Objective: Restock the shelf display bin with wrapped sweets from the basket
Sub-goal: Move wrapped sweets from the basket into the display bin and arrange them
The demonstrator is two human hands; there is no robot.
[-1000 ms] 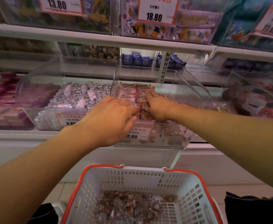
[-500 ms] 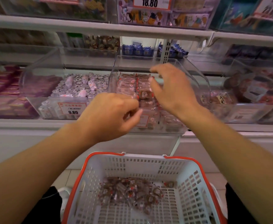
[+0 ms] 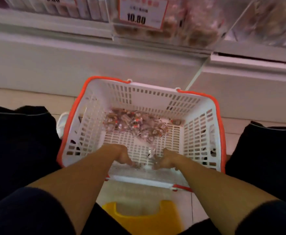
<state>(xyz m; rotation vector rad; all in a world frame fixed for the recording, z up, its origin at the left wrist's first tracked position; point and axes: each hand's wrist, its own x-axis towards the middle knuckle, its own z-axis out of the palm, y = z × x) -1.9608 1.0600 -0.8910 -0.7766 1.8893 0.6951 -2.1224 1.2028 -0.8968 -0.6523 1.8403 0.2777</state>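
Note:
A white basket with an orange rim (image 3: 205, 133) stands on the floor between my knees. A heap of clear-wrapped brown sweets (image 3: 135, 122) lies at its far side, and a few loose sweets (image 3: 151, 152) lie near its near wall. My left hand (image 3: 121, 156) and my right hand (image 3: 166, 160) reach down inside the basket on either side of those loose sweets, fingers extended toward the basket floor and holding nothing that I can see. The clear shelf display bin (image 3: 201, 33) with a 10.80 price label (image 3: 141, 13) is at the top edge, blurred.
A white shelf base (image 3: 71, 61) runs behind the basket. My dark-trousered knees flank the basket left (image 3: 18, 138) and right (image 3: 264, 153). A yellow stool (image 3: 138, 216) is under me. A white shoe (image 3: 62, 122) shows left of the basket.
Both hands left the shelf bin and dropped into the basket. My view tilted down from the shelves to the basket and floor.

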